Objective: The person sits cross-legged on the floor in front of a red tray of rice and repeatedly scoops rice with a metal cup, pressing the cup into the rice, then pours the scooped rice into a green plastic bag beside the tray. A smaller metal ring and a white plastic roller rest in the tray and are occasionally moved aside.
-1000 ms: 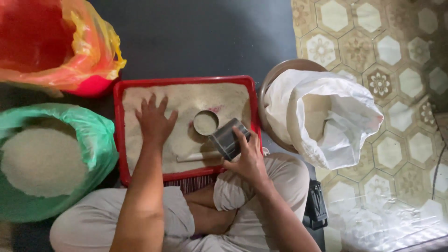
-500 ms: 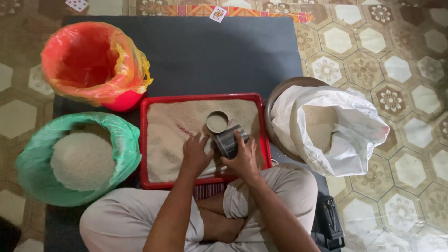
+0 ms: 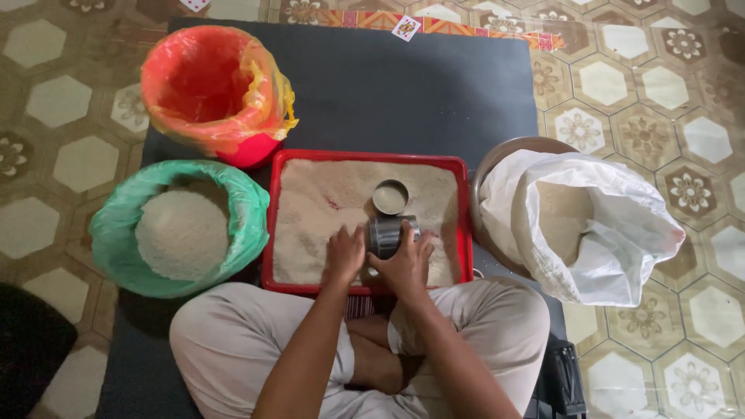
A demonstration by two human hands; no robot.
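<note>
Head camera looking straight down at a person sitting cross-legged on a dark mat (image 3: 372,85). Right hand (image 3: 405,264) is wrapped around a small metal cup (image 3: 386,234) lying on its side, fingers curled round its near end so it's properly gripped. Left hand (image 3: 345,254) sits just beside it, palm down with fingers loosely bent on the grain, touching or nearly touching the cup (hard to tell which). All this is at the near edge of a red tray (image 3: 462,217) filled with pale grain. A second round metal cup (image 3: 390,196) stands upright in the grain just behind the held one.

Around the tray: a green plastic bag (image 3: 116,233) to the left, open and heaped with white rice; behind it a red bucket (image 3: 252,151) lined with an orange-yellow bag; to the right a white sack (image 3: 621,233) folded open over a metal bowl (image 3: 512,147), brownish grain inside. A playing card (image 3: 406,28) lies at the mat's far edge on the patterned floor tiles (image 3: 683,93).
</note>
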